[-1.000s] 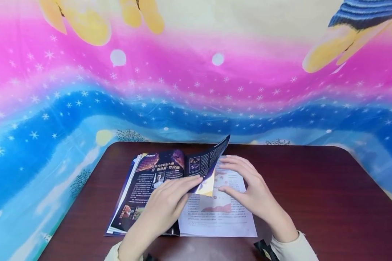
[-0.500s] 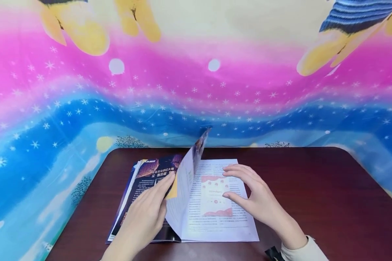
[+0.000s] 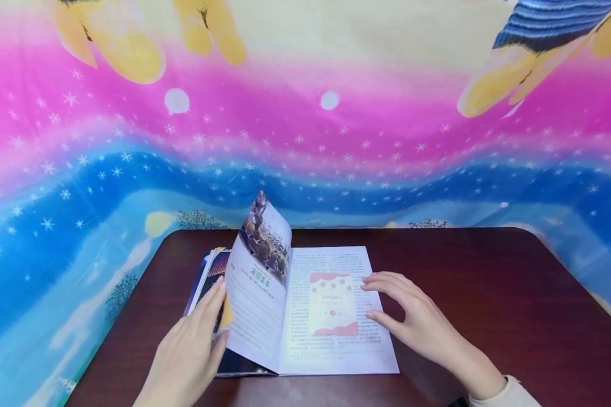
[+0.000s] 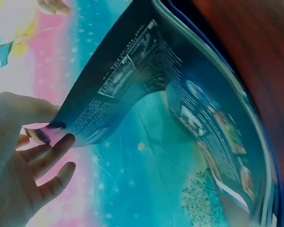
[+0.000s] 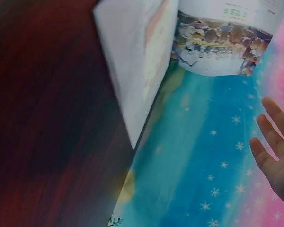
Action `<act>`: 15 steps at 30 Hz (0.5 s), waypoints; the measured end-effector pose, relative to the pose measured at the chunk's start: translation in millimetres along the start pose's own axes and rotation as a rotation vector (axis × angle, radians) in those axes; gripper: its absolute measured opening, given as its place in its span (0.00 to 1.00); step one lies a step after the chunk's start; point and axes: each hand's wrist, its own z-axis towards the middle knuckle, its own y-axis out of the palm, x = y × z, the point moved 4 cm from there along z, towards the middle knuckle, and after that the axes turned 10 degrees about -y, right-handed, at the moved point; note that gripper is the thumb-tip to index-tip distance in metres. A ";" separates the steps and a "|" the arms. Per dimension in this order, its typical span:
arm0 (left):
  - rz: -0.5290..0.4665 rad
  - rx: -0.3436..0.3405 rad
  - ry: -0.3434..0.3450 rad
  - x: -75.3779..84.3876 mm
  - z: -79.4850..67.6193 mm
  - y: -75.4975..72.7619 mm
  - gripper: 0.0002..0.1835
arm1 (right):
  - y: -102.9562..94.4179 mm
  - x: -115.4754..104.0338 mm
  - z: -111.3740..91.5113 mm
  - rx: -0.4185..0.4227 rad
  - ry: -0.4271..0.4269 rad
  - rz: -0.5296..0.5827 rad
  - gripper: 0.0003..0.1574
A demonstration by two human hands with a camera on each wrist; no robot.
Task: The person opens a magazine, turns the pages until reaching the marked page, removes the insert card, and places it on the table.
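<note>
An open magazine (image 3: 331,363) lies on the table, its right page printed with text. My left hand (image 3: 185,345) pinches the edge of a raised page (image 3: 257,316) between thumb and fingers, left of the spine. That page has a crowd photo at the top and a green heading; in the left wrist view its dark reverse (image 4: 102,90) bends up from the spine. A pale card with pink wavy ends (image 3: 333,305) lies flat on the right page. Close to its right side hovers my right hand (image 3: 427,322), fingers spread and apart from the card, holding nothing.
A dark reddish-brown table (image 3: 504,294) with rounded far corners bears the magazine. Behind it hangs a pink and blue cloth (image 3: 305,158) with white snowflakes, reaching down to the table's far and side edges.
The page turned from right to left past upright, and my left hand moved left with it. The pale card is now fully uncovered. My right hand shifted slightly right, away from the card.
</note>
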 end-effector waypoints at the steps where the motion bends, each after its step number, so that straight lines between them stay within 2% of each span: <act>1: 0.005 0.014 -0.005 -2.5 -1.5 -1.0 0.36 | -0.3 -0.3 -2.0 -0.011 -0.002 -0.001 0.33; 5: -0.007 0.039 -0.074 -14.8 -8.5 -5.3 0.38 | -0.3 -2.3 -10.6 -0.062 -0.015 -0.023 0.31; 7: -0.013 0.031 -0.112 -21.4 -12.8 -7.0 0.35 | 0.2 -1.8 -15.0 -0.082 -0.021 -0.035 0.31; 9: -0.020 0.009 -0.142 -28.0 -17.1 -7.0 0.35 | 1.1 0.3 -19.4 -0.096 -0.022 -0.049 0.31; 12: -0.033 -0.033 -0.172 -37.0 -22.2 -5.3 0.44 | 2.8 5.7 -26.3 -0.120 -0.008 -0.067 0.32; 15: -0.059 -0.085 -0.201 -46.1 -27.1 -1.2 0.44 | 5.2 11.5 -33.4 -0.161 0.008 -0.090 0.30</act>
